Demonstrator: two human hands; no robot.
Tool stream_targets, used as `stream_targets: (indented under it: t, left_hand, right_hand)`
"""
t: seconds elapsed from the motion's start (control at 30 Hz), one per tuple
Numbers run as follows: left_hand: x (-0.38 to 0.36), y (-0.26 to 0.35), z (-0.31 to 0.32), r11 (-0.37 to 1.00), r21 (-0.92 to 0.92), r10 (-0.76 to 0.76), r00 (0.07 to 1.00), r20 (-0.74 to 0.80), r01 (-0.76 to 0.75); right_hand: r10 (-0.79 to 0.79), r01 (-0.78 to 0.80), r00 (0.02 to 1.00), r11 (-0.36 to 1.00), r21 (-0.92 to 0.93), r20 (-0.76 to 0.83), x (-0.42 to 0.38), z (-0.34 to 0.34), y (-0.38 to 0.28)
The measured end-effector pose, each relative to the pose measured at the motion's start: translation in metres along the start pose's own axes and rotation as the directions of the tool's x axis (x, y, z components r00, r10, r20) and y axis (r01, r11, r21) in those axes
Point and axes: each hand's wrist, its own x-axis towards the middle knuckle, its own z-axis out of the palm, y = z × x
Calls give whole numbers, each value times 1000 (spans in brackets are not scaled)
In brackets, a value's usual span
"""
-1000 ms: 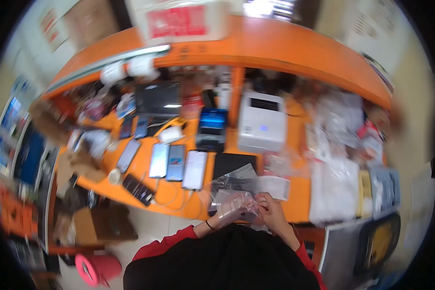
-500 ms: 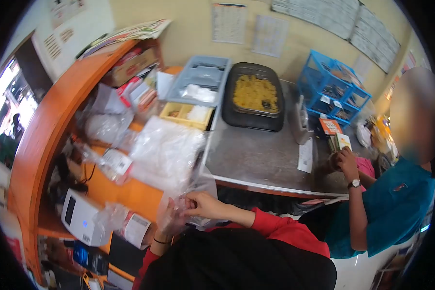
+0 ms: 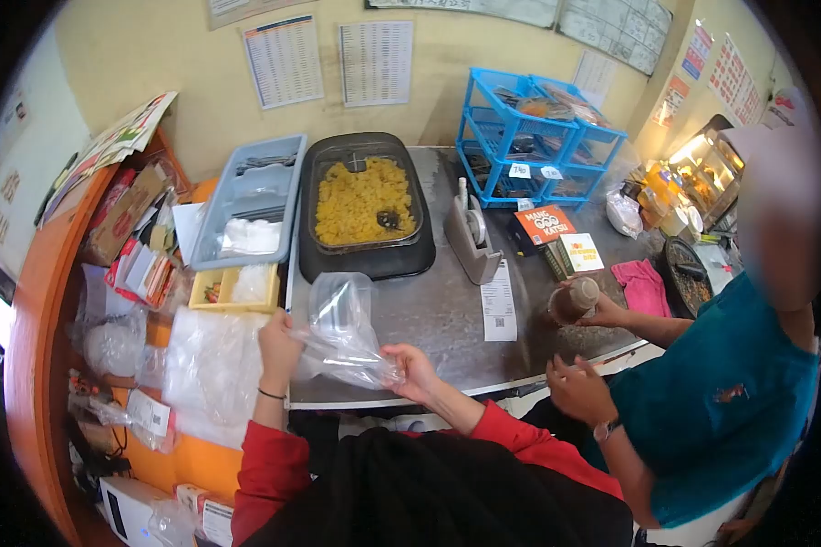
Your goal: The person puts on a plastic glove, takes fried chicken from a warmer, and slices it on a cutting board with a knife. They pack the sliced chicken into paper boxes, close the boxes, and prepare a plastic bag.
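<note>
A clear plastic bag (image 3: 345, 319) is stretched between my two hands over the front of the metal counter (image 3: 429, 337). My left hand (image 3: 280, 345) is closed on one side of the bag's edge. With fingers pinched, my right hand (image 3: 414, 372) grips the opposite side. Beyond the bag is a black tray (image 3: 317, 260) bearing a clear-walled container of yellow food (image 3: 367, 196). Left of my left hand lies a stack of clear plastic bags (image 3: 214, 365).
A co-worker in a teal shirt (image 3: 730, 401) stands at right, one hand on a brown cup (image 3: 575, 299). A tape dispenser (image 3: 472, 235), receipt (image 3: 499, 305) and blue basket rack (image 3: 538, 137) are on the counter. A blue tray (image 3: 246, 205) and yellow box (image 3: 205, 281) sit at left.
My view has turned right. My hands have moved from close together beside the bag stack to over the counter, now apart with the bag spread between them. The co-worker now holds the cup.
</note>
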Motion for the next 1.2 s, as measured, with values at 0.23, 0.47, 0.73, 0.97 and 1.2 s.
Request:
stream_targets:
  t: [0.23,0.47,0.73,0.97,1.2]
  left_hand:
    - [75,-62,-1,987,143,79,996,-41,-73]
    - [25,26,42,769,-18,632,765,-125,-638]
    - [38,36,75,806,-93,562,804,-194,-585]
    - [30,24,115,847,-273,503,853,137,-456]
    - [74,-27,91,921,-229,332,942,45,-314]
  right_hand:
    - [-325,240,943,530,-813,67,-20,52,7]
    - [-435,259,878,77,-963,201,-10,82,-39]
    - [-441,412,844,172,-895,304,-27,70,-62]
    - [-389,343,881,138,-929,268,-41,47,-86]
    - [-516,133,849,5,-991,111,-66,26,-98]
